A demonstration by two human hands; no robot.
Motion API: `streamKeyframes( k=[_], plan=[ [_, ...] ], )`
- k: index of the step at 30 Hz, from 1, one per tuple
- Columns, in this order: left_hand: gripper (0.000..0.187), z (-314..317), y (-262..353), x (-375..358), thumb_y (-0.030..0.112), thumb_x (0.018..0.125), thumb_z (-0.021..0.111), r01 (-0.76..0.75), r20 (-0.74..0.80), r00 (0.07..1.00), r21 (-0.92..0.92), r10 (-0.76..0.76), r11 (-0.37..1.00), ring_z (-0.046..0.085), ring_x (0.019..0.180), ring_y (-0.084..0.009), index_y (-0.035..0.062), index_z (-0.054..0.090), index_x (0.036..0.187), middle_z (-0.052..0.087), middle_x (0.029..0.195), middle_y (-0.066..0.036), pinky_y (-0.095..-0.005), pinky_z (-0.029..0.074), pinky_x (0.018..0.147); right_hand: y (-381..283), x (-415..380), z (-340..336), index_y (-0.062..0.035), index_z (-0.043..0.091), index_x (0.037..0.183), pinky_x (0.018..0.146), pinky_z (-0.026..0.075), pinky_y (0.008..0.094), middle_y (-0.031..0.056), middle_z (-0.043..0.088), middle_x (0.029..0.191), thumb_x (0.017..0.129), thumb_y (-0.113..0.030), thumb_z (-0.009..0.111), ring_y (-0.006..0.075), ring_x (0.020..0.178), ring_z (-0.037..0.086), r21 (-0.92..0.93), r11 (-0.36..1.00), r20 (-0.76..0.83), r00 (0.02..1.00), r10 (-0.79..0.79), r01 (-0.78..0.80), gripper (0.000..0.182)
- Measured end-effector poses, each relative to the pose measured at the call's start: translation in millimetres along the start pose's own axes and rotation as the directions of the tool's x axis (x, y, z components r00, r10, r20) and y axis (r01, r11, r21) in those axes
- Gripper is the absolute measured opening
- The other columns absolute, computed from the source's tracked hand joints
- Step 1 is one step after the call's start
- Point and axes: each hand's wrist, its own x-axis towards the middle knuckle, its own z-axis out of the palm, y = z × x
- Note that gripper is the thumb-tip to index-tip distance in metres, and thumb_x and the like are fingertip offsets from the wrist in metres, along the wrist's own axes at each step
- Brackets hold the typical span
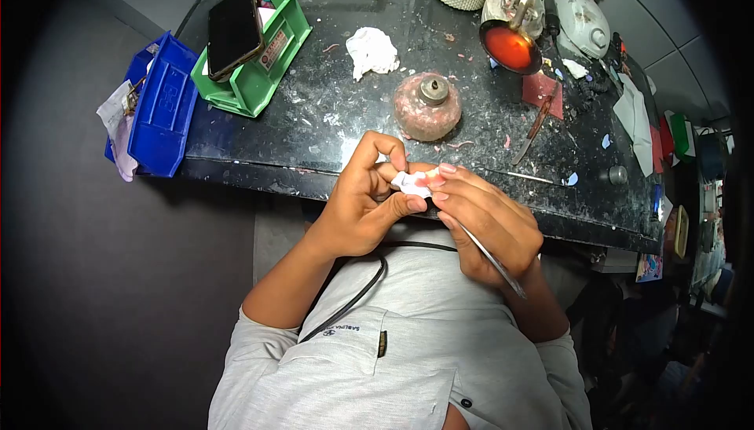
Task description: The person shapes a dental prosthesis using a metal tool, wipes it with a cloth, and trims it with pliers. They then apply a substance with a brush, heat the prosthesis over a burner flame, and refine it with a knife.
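Observation:
My left hand (349, 202) is closed around a small white plaster dental model (410, 185) with pink wax on it, held above the bench's front edge. Thumb and fingers pinch it from the left side. My right hand (495, 230) comes in from the other side, its fingertips touching the pink part. A slim metal carving tool (493, 259) lies in the right hand, its shaft slanting down toward the wrist. The tool's working tip is hidden by the fingers. Just beyond both hands stands a round, pinkish spirit burner (426, 114) with a metal cap.
On the dark bench (314, 147) lie a white crumpled wad (371, 51), a wax knife (538, 128) and a pink wax sheet (554, 100). A pan of red liquid (509, 43) sits back right. Left are a green bin (259, 84) bearing a phone (234, 33) and a blue bin (163, 108).

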Motion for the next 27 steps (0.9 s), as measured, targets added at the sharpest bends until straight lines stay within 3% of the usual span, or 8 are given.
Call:
streamKeyframes(
  k=[27],
  plan=[
    [0.034,-2.0,1.9,0.4,0.005,0.098,0.065,0.069,-0.043,0.997,0.029,-0.068,0.997,0.064,0.093,-0.0088,0.0056,0.036,0.116,0.069,0.101,-0.011,-0.0229,0.051,0.078,-0.6,-1.4,-3.3,0.0091,0.068,0.095,0.085,0.061,0.0390,0.0209,0.071,0.096,0.082,0.010,0.071,0.0340,0.096,0.073,0.013,0.998,-0.053,0.997,0.056,-0.055,0.014]
  ],
)
